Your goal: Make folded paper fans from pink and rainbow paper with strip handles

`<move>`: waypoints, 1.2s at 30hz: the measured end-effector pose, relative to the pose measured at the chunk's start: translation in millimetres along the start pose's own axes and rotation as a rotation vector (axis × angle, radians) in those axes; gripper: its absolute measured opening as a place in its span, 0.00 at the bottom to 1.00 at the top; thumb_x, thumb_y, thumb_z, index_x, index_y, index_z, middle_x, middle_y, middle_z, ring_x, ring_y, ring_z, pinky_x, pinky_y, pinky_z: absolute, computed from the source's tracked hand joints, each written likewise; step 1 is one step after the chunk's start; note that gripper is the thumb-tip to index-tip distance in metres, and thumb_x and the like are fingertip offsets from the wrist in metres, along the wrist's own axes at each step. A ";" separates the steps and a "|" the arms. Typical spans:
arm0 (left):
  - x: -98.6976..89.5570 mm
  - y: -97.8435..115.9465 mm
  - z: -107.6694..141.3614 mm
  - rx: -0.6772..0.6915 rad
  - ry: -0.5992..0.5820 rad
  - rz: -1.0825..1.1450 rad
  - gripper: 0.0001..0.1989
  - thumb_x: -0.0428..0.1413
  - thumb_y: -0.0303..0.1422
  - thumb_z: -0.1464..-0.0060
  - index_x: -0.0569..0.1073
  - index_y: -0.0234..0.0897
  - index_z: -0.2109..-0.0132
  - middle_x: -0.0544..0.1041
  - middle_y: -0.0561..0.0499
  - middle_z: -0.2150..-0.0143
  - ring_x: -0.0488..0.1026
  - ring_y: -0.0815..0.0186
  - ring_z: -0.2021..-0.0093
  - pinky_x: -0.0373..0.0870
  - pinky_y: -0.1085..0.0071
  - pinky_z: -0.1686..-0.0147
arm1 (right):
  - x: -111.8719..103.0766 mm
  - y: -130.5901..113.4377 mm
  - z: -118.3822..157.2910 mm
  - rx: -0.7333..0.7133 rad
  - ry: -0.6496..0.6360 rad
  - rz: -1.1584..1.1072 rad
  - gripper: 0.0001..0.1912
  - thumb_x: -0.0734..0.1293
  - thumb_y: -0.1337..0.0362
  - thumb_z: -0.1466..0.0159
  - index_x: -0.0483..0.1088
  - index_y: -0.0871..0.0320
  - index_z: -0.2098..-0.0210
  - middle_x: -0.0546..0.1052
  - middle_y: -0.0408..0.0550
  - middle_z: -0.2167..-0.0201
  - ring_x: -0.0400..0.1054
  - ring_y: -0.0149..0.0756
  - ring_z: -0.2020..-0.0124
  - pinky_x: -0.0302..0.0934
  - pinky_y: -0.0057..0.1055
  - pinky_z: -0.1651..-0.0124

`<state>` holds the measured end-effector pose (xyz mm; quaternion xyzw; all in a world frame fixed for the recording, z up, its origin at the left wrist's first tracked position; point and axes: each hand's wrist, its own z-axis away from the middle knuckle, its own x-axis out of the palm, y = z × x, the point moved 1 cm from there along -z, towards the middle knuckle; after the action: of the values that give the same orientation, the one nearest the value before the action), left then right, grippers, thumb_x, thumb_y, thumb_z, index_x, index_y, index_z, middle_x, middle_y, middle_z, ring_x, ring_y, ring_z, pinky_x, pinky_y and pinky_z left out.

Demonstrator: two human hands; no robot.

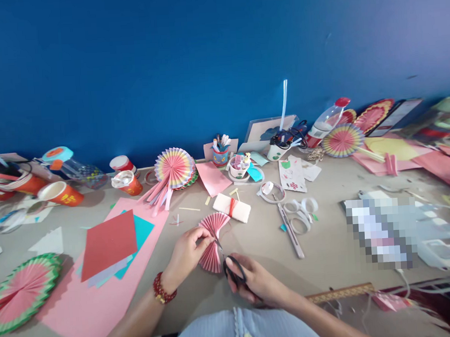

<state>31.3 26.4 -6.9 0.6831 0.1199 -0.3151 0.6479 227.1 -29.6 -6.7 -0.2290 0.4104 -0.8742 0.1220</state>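
A pink pleated paper fan (211, 259), gathered at its middle, spreads into two half-rounds on the table in front of me. My left hand (193, 245) pinches it at the gathered middle; whether a thread is also between the fingertips is too small to tell. Black-handled scissors (236, 268) are in my right hand (253, 277), fingers through the loops. Their blades point up and left at the fan's middle, close to my left fingertips. Just behind the fan lies a white folded bundle (242, 211) tied with a red band.
Coloured paper sheets (110, 242) lie on the left, beside a finished green-edged fan (27, 289). To the right are a craft knife (291, 233), tape rolls (300, 222) and a partly blurred phone (379, 231). Paper cups (66, 193) and a multicoloured fan (175, 168) stand along the blue wall.
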 end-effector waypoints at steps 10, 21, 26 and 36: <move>-6.6 4.7 0.6 0.028 -0.046 0.036 0.09 0.52 0.35 0.36 0.73 0.40 0.64 0.80 0.54 0.64 0.76 0.65 0.61 0.66 0.72 0.58 | -1.9 7.7 0.9 -0.057 0.031 0.009 0.30 0.65 0.33 0.42 0.59 0.55 0.69 0.66 0.32 0.83 0.46 0.18 0.90 0.37 0.22 0.88; -0.2 6.5 2.7 0.053 -0.041 0.019 0.10 0.51 0.38 0.35 0.73 0.41 0.64 0.79 0.54 0.64 0.75 0.64 0.61 0.66 0.71 0.58 | -6.1 -1.0 -7.6 -0.028 0.044 0.128 0.33 0.65 0.30 0.46 0.57 0.54 0.67 0.70 0.34 0.80 0.47 0.19 0.92 0.37 0.24 0.89; -2.0 8.0 2.8 0.053 -0.051 0.023 0.12 0.50 0.38 0.35 0.73 0.41 0.64 0.79 0.53 0.65 0.75 0.64 0.62 0.67 0.70 0.58 | -11.3 -0.6 -9.3 -0.180 0.093 0.250 0.31 0.65 0.32 0.43 0.58 0.54 0.73 0.65 0.35 0.85 0.53 0.24 0.84 0.46 0.25 0.80; -4.6 13.1 1.8 0.097 -0.103 -0.028 0.10 0.51 0.34 0.36 0.74 0.41 0.65 0.79 0.53 0.64 0.75 0.64 0.62 0.67 0.71 0.59 | -14.7 3.5 -8.7 -0.182 0.041 0.217 0.30 0.63 0.32 0.41 0.59 0.55 0.71 0.67 0.36 0.86 0.50 0.24 0.86 0.43 0.26 0.80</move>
<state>34.7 24.1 6.4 0.6949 0.0807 -0.3644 0.6147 235.6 -20.1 -18.6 -0.1753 0.5128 -0.8196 0.1860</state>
